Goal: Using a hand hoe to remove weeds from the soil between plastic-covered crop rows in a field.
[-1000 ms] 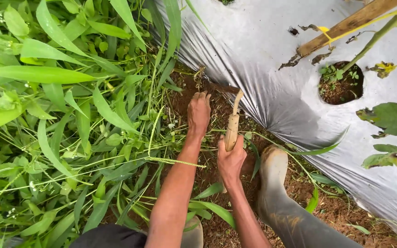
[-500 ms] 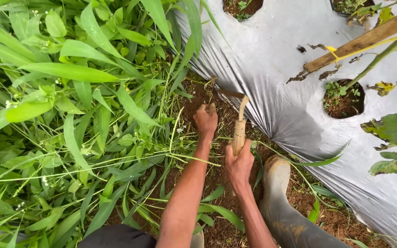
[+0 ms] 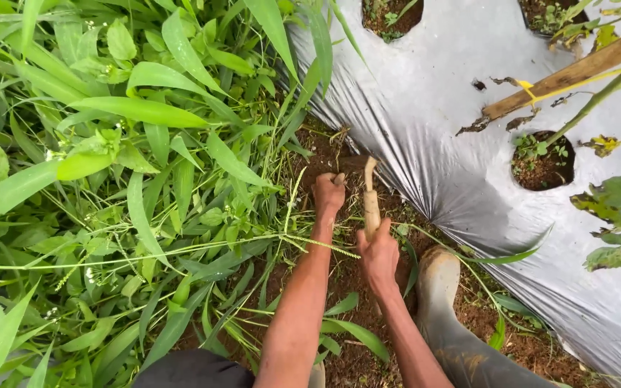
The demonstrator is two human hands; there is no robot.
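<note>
- Garden plot seen from above: dense weeds [image 3: 123, 187] fill the left, grey mulch sheet [image 3: 433, 93] with round planting holes covers the right, strip of bare red-brown soil [image 3: 339, 158] between them.
- Left hand [image 3: 328, 192] reaches forward, fingers curled into a fist at soil level at the weed edge; what it grips, if anything, cannot be told.
- Right hand [image 3: 379, 257] is wrapped around the lower part of a wooden handle [image 3: 371, 197], closed tight.
- Handle stands near upright, just right of the left hand, its far end down at the soil by the sheet's edge; blade not visible.
- Muddy rubber boot [image 3: 443, 302] stands on the soil just right of the right hand, beside the sheet.
- Wooden stake [image 3: 576, 72] lies slanted across the sheet, upper right.
- Small seedling [image 3: 537, 147] sits in a hole below the stake.
- Large lobed leaves [image 3: 619, 208] overhang the right edge.
</note>
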